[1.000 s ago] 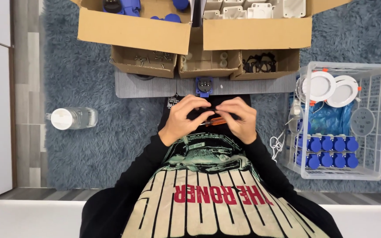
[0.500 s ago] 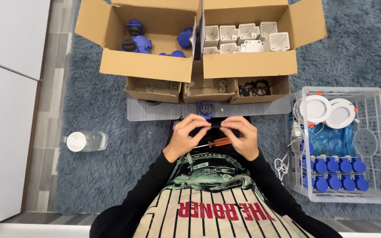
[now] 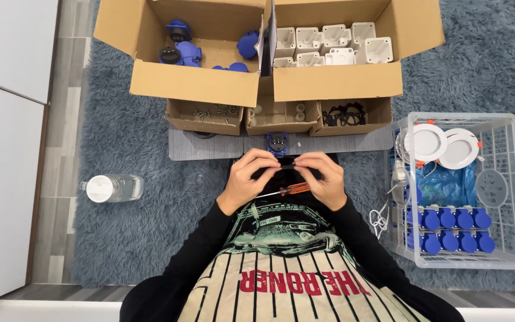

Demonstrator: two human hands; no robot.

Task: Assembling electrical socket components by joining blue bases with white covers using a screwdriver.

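Head view shows the left hand (image 3: 247,180) and right hand (image 3: 324,179) pinching 1 small black part (image 3: 286,166) together, orange-handled screwdriver (image 3: 285,191) tucked beneath, likely mid-assembly.

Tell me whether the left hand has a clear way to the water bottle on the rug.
Probably yes: the water bottle lies alone on the rug, off to the side of the left hand. But both hands are busy; the right hand holds a screwdriver.
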